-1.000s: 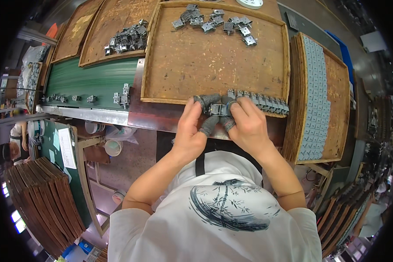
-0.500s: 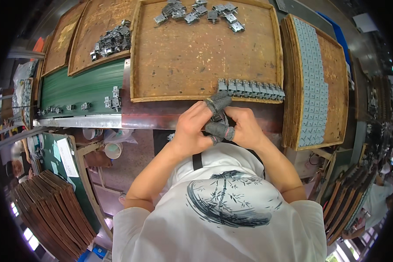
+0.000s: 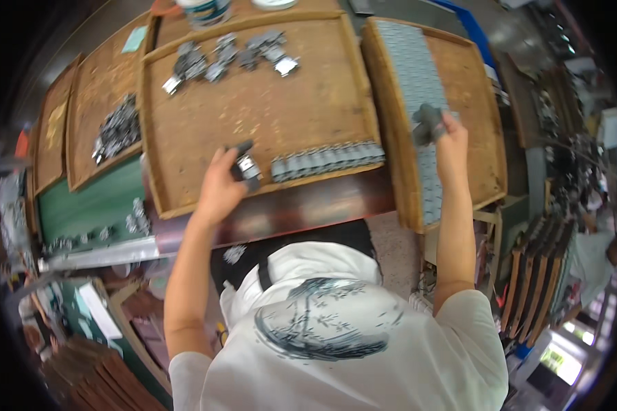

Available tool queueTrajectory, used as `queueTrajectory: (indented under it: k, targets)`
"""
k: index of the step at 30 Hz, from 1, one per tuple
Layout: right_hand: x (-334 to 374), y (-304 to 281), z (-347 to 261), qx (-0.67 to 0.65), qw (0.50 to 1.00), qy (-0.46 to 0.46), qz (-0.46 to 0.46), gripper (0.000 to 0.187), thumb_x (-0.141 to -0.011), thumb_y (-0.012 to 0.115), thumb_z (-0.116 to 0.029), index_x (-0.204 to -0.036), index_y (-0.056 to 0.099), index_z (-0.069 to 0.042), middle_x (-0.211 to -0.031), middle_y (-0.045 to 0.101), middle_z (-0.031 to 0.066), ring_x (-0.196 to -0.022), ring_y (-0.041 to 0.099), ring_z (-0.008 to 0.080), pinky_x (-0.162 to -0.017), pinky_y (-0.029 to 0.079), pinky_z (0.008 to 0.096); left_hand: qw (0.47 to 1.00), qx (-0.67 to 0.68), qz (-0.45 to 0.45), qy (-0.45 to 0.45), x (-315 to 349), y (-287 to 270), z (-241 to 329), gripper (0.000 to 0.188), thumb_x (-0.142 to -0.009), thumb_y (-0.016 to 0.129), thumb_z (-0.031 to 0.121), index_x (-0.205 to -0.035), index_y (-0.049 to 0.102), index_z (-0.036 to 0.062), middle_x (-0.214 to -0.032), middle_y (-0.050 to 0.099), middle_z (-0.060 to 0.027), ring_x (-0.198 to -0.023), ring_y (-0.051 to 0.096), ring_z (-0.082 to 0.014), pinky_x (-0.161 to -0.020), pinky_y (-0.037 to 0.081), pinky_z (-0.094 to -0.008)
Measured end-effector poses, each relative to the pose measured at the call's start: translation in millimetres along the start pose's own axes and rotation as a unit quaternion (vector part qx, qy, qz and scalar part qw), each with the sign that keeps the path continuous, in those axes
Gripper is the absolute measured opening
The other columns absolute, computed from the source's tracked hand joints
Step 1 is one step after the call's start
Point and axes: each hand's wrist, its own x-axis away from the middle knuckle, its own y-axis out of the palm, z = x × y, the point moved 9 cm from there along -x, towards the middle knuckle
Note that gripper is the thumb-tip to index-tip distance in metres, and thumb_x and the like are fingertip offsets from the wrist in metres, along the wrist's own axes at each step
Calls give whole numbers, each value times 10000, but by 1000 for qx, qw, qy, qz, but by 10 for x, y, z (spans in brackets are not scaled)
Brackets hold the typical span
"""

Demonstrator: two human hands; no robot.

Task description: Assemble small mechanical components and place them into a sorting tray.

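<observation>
My left hand [image 3: 221, 186], with dark grey finger covers, is closed on a shiny metal bracket [image 3: 247, 166] over the near edge of the middle wooden tray [image 3: 308, 103]. To the right of that bracket stands a tight row of similar metal brackets [image 3: 329, 161] along the tray's near rim. My right hand [image 3: 450, 140] reaches over the rows of flat grey plates [image 3: 408, 58] on the right-hand tray. Its covered thumb and fingers are drawn together at the plates. Blur hides whether anything is between them.
Loose brackets [image 3: 219, 58] lie at the middle tray's far side. A heap of brackets [image 3: 118, 130] lies on a tray further left. Several small parts [image 3: 137, 218] sit on the green surface [image 3: 82, 209]. A stack of wooden trays [image 3: 391, 130] supports the plates. Buckets [image 3: 204, 10] stand behind.
My hands were together in front of my body and have parted. The left moved with a bracket to the middle tray; the right swung out to the grey plates. The whole view has shifted.
</observation>
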Motion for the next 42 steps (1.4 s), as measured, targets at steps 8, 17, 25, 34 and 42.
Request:
queueTrajectory:
  k: [8,17,25,34,42]
  targets:
    - [-837,-1344,815,256,953,115,115,446,-910,613,-253,-1267,624,13,-1188,669,136,-1109,598,230,-941,448,354,989,44,-136,-22,-61,292,19,520,-745,668,-32,-1261,613,9,-1140,579,-125,-1115,552,-248,-939,446,-314]
    - [-947,-1512,1213,120,979,161,39,404,-929,635,-221,-1235,631,44,-1156,675,117,-1037,628,220,-915,480,331,995,-18,99,28,425,-439,75,325,-685,608,1,-1006,568,35,-1038,523,-201,-996,533,-425,-845,464,-472]
    - [-1280,-1796,1100,110,986,48,116,366,-968,543,-107,-1319,547,-7,-1225,618,121,-1019,647,278,-827,541,361,815,-369,296,-336,1587,-2280,-1466,402,-766,670,234,-1144,643,101,-1152,614,-164,-1084,571,-393,-886,502,-472]
    - [-371,-196,222,-51,998,-30,29,260,-946,636,-100,-1194,649,-23,-1035,676,62,-821,626,126,-653,496,256,883,-170,363,-243,1717,-2363,-1771,414,-822,589,140,-1225,622,49,-945,719,-184,-883,683,-341,-754,510,-417]
    - [359,1457,-120,-83,988,31,-125,298,-941,637,-83,-1232,616,-24,-1067,674,65,-884,642,134,-697,545,276,702,686,187,42,1113,-1213,-312,534,-914,636,106,-1419,482,30,-1197,633,-96,-863,572,-178,-747,431,-289]
